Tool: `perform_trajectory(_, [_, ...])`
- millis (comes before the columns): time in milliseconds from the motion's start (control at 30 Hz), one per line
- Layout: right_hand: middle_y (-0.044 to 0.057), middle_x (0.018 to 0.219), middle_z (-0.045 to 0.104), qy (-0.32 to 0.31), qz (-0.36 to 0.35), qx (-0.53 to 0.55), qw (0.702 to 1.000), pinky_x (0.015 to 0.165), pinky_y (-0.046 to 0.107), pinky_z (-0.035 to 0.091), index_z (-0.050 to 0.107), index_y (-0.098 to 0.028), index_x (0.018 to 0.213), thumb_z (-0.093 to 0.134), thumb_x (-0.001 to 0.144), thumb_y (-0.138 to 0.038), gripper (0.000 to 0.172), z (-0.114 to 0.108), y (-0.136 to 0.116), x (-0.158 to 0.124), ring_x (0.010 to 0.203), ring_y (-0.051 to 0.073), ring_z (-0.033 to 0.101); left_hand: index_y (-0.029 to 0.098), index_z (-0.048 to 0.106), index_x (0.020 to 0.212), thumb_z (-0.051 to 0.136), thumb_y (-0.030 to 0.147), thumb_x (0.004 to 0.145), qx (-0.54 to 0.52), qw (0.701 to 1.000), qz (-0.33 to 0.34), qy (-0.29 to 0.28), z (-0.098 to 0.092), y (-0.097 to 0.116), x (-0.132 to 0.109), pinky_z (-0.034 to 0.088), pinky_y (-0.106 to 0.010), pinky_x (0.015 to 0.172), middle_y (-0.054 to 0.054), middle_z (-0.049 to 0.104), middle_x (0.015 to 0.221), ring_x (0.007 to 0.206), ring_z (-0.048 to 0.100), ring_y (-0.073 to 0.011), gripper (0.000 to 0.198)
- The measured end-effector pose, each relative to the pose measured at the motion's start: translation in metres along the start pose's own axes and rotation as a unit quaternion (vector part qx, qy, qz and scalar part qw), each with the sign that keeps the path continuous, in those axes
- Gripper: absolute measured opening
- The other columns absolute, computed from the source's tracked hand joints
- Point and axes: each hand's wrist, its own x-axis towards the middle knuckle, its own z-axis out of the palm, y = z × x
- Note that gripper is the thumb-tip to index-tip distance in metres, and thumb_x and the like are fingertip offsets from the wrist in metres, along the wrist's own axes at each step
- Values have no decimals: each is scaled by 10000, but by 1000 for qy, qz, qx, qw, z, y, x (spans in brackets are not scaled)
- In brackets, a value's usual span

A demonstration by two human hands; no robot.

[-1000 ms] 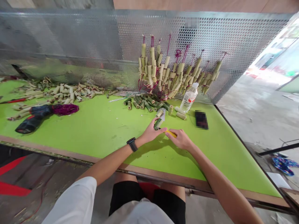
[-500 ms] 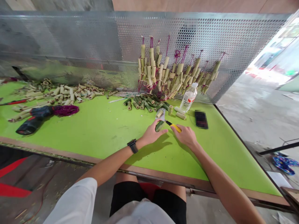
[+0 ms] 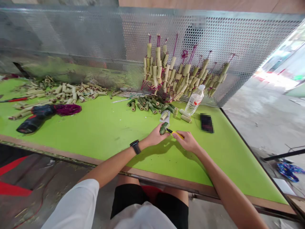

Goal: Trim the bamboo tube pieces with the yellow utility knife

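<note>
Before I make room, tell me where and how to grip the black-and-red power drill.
Take the handle of the black-and-red power drill, probably best from the near side: the drill lies flat with its handle slanting to the near left, while the purple string bundle and pale bamboo pieces lie close to its body.

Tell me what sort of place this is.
Probably a small bamboo-craft workshop: strung bamboo pieces hang against a perforated metal panel, cut pieces lie heaped on the green tabletop, and the right hand holds a yellow-handled tool.
</note>
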Motion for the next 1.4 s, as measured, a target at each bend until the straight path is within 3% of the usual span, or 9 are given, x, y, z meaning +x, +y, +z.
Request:
perform_trajectory(133, [-31, 572, 401, -10, -4, -9, 1000, 532, 297, 281, 423, -245, 671, 443, 1022, -788, 647, 0, 0, -1, 530, 122, 360, 157, 563, 1493, 691, 360, 1003, 58, 998, -9, -21, -2, 4, -2, 595, -452, 1018, -149, 760, 1242, 1126, 722, -302, 546])
perform_trajectory(300, [-22, 557, 444, -12, -4, -33, 999, 533, 299, 296, 444, -244, 672, 432, 1020, -776, 636, 1, 3, 0, 511, 128, 386, 133, 544, 1516, 637, 355, 1021, 111, 993, 18, -25, -3, 9, -5, 596, -425, 936, -135, 769, 1137, 1028, 715, -284, 550])
perform_trajectory(700, [22, 578, 554, 48, 17, -100, 994, 555, 304, 295, 557, -235, 686, 453, 1003, -754, 617, 11, 7, 5, 518, 155, 449, 168, 602, 1527, 646, 326, 989, 65, 998, -2, -2, -4, 10, -6, 586, -340, 718, -63, 733, 921, 783, 651, -212, 562])
perform_trajectory(867, [33, 592, 552, 156, 112, -67, 979, 543, 310, 280, 609, -232, 731, 362, 986, -909, 765, -7, 24, 12, 546, 166, 441, 167, 554, 1572, 684, 391, 978, 84, 996, -4, -16, 2, 13, -13, 608, -364, 736, -105, 763, 1054, 773, 679, -218, 649])
perform_trajectory(967, [19, 594, 532, 202, 81, -52, 975, 553, 305, 287, 571, -234, 716, 371, 981, -921, 763, -14, 23, 10, 562, 158, 421, 161, 557, 1549, 690, 416, 981, 91, 996, -13, -18, 6, 13, -13, 625, -445, 910, -170, 757, 1246, 981, 735, -294, 637])
perform_trajectory(1067, [12, 612, 530, 146, 34, -39, 988, 567, 304, 301, 567, -225, 728, 412, 1015, -848, 703, -9, 10, 7, 574, 151, 432, 169, 590, 1448, 725, 400, 970, 88, 996, -18, 29, 5, 9, -7, 591, -472, 1019, -158, 738, 1279, 1111, 711, -311, 548])
perform_trajectory(1233, [20, 644, 600, 51, 17, -36, 998, 559, 298, 327, 639, -214, 821, 464, 1017, -777, 622, -1, -3, 2, 557, 157, 476, 173, 627, 1267, 761, 431, 979, 71, 995, -31, 57, 1, 5, -1, 574, -395, 834, -56, 675, 957, 856, 650, -235, 409])
perform_trajectory(1400, [10, 592, 578, 32, 16, -67, 997, 551, 299, 315, 596, -229, 756, 460, 1010, -768, 611, 0, 2, 1, 513, 152, 456, 167, 609, 1320, 682, 347, 1015, 65, 996, -38, 38, 2, 8, -4, 551, -373, 803, -67, 697, 999, 838, 641, -224, 362])
